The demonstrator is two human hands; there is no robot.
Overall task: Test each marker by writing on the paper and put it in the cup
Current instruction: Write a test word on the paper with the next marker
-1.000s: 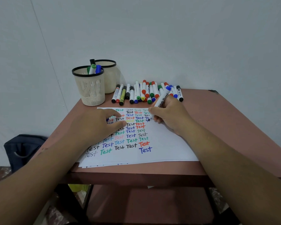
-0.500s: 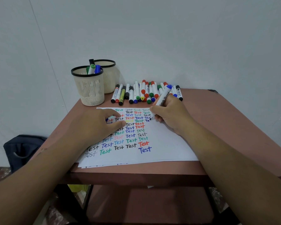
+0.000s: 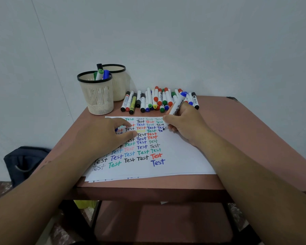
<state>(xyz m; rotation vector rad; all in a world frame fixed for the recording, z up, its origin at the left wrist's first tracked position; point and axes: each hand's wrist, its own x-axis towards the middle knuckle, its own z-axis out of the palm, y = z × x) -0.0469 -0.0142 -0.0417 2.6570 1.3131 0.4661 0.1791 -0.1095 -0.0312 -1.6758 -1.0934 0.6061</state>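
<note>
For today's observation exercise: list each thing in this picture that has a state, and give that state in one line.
Marker: gripped in the right hand, tip on the paper.
Left hand: resting flat on the paper.
Front cup: upright, holds a few markers.
Back cup: upright, contents hidden.
Marker pile: lying capped on the table.

Blue-capped marker (image 3: pixel 176 106) tilted, tip on paper (image 3: pixel 177 156).

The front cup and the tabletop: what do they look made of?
Front cup: looks like cream plastic, matte, judging by its moulded mesh slots and black rim. Tabletop: smooth reddish-brown surface with a dull sheen, perhaps laminate or painted wood; the view cannot settle which.
</note>
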